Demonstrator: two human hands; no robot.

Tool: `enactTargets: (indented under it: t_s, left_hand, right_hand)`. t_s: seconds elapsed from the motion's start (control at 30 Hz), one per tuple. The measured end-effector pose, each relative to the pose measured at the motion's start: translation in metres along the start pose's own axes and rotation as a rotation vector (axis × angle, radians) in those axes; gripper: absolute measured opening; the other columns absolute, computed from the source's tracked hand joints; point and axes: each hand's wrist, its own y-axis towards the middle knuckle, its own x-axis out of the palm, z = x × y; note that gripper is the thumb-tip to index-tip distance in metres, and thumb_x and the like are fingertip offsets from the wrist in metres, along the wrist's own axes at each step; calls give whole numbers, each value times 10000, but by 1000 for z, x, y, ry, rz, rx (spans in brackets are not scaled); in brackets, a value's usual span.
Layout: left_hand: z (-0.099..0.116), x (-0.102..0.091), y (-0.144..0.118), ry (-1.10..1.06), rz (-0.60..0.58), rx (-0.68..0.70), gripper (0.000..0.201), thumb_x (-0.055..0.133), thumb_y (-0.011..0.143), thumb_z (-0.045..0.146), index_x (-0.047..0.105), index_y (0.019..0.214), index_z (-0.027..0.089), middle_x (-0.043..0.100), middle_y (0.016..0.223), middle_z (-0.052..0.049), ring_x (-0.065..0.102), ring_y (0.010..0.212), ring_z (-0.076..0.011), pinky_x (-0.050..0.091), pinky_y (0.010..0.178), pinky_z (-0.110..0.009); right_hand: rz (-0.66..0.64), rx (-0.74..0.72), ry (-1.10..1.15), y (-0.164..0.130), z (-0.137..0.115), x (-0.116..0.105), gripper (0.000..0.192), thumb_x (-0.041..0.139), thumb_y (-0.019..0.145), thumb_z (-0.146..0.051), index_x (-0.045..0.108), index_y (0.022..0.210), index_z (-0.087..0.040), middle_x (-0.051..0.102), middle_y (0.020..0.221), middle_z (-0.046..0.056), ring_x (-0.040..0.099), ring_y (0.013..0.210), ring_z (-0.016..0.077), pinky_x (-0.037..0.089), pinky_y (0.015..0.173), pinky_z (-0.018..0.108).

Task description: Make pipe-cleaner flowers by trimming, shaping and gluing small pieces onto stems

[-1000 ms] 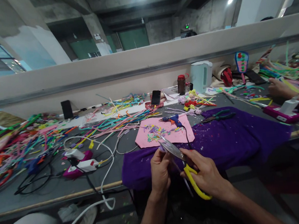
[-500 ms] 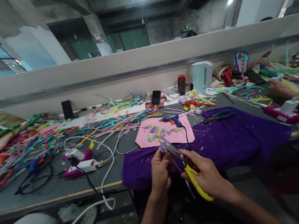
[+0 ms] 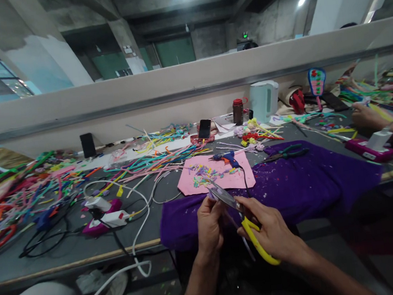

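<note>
Head view: the right hand (image 3: 272, 230) is closed around the yellow handles of a pair of scissors (image 3: 239, 215), fingers through the loops, so the blades point up and away toward the left hand (image 3: 209, 225). That angle puts the blade tips right at the left fingertips, where they can meet a small piece. The left hand is curled shut, thumb pressed to fingers, pinching a small purple bit (image 3: 210, 193) that pokes out just above the thumb; it is too small to tell what it is. The bit touches or sits just beside the blade tips, I cannot tell which.

Both hands hang just in front of the table edge, over the near hem of a purple cloth (image 3: 307, 178) that drapes off the table (image 3: 54, 254), a spot where falling scraps would land on fabric. Just beyond the hands lies a pink sheet (image 3: 217, 180), partly on the cloth, with coloured snippets scattered on it. A blue glue gun (image 3: 227, 156) rests on the far side of that sheet, its black cord trailing toward the hands. Pliers (image 3: 285, 153) lie on the cloth to the right, well apart from the hands.

To the left, a heap of coloured straws (image 3: 30, 191) spreads over the table beside a power strip (image 3: 102, 219). At the far right, another person's hand (image 3: 365, 115) rests on the table.
</note>
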Motion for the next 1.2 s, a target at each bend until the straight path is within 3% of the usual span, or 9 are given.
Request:
enactTargets:
  t_s: [0.43, 0.63, 0.93, 1.2]
  left_hand:
    - [0, 0, 0, 62, 29, 22, 229, 702, 664, 305, 550, 744, 153, 469, 528, 81, 318, 378, -13, 262, 350, -133]
    - [2, -1, 1, 38, 38, 30, 220, 693, 666, 293, 544, 746, 154, 455, 510, 88, 306, 370, -12, 259, 348, -134]
    - [0, -4, 2, 18, 49, 33, 222, 710, 644, 263, 540, 735, 155, 433, 491, 89, 307, 383, -18, 250, 371, -137]
    - [1, -3, 1, 40, 48, 72, 211, 698, 673, 284, 544, 723, 149, 446, 509, 82, 312, 390, -16, 257, 369, -138]
  right_hand:
    - [4, -37, 43, -2, 12, 9, 590, 576, 805, -213, 340, 1343, -264, 569, 1087, 62, 552, 937, 198, 460, 784, 304]
    - [50, -50, 59, -2, 15, 10, 578, 589, 803, -258, 360, 1333, -234, 588, 1042, 75, 575, 865, 187, 477, 749, 302]
    - [61, -29, -157, -5, 7, 2, 587, 628, 753, -322, 417, 1287, -202, 571, 1014, 95, 552, 914, 238, 466, 761, 357]
    - [85, -65, -144, -4, 14, 8, 564, 595, 780, -286, 404, 1303, -196, 578, 1006, 92, 557, 908, 224, 468, 728, 319]
